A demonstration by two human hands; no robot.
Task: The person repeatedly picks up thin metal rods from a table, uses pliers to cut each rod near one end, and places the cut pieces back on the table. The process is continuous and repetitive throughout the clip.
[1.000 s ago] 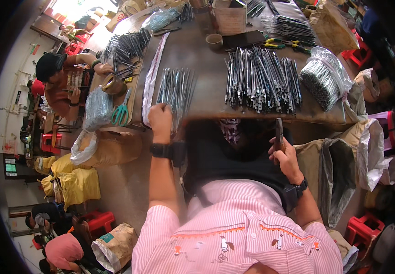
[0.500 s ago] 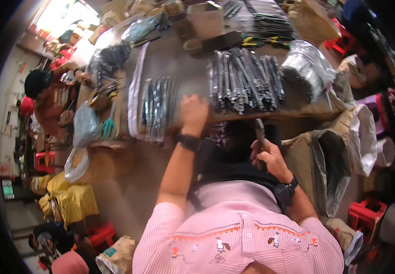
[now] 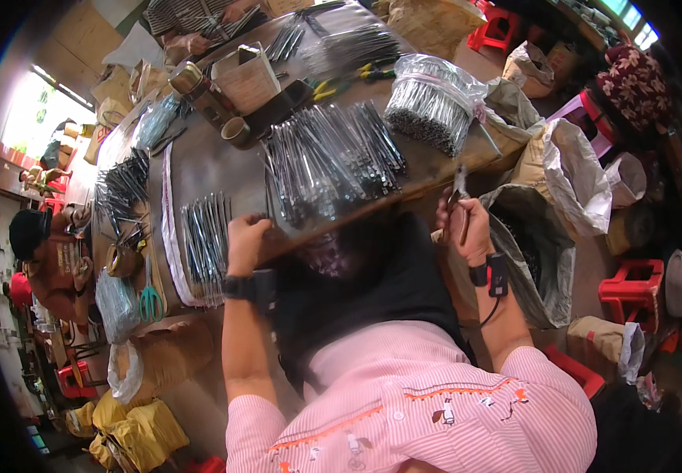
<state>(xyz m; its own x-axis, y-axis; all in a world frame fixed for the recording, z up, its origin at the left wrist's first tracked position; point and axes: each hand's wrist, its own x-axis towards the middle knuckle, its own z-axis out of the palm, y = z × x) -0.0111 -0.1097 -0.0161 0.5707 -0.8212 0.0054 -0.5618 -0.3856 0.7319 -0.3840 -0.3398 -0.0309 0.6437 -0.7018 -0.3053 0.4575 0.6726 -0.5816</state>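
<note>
My right hand [image 3: 467,225] is closed round a pair of pliers [image 3: 459,193], whose jaws point up just off the table's near edge. At that edge, my left hand [image 3: 248,236] rests with its fingers curled beside a small row of thin metal strips [image 3: 207,236]. Whatever its fingertips may hold is hidden. To its right lies a wider, looser pile of shiny metal strips [image 3: 333,162], spread across the table's near side. A clear plastic bag packed with a bundle of strips [image 3: 431,106] stands beyond that pile's right end.
A cup [image 3: 236,132], a flask [image 3: 192,83] and an open box [image 3: 244,79] stand farther back. Yellow-handled pliers [image 3: 325,91] lie near them. Teal scissors [image 3: 151,302] are at the left edge. Open sacks [image 3: 566,177] stand on the right. Another person [image 3: 49,244] sits at left.
The whole view has turned, shifting the table. My left hand has drawn back from between the two piles to the near edge by the left row. My right hand still grips the pliers.
</note>
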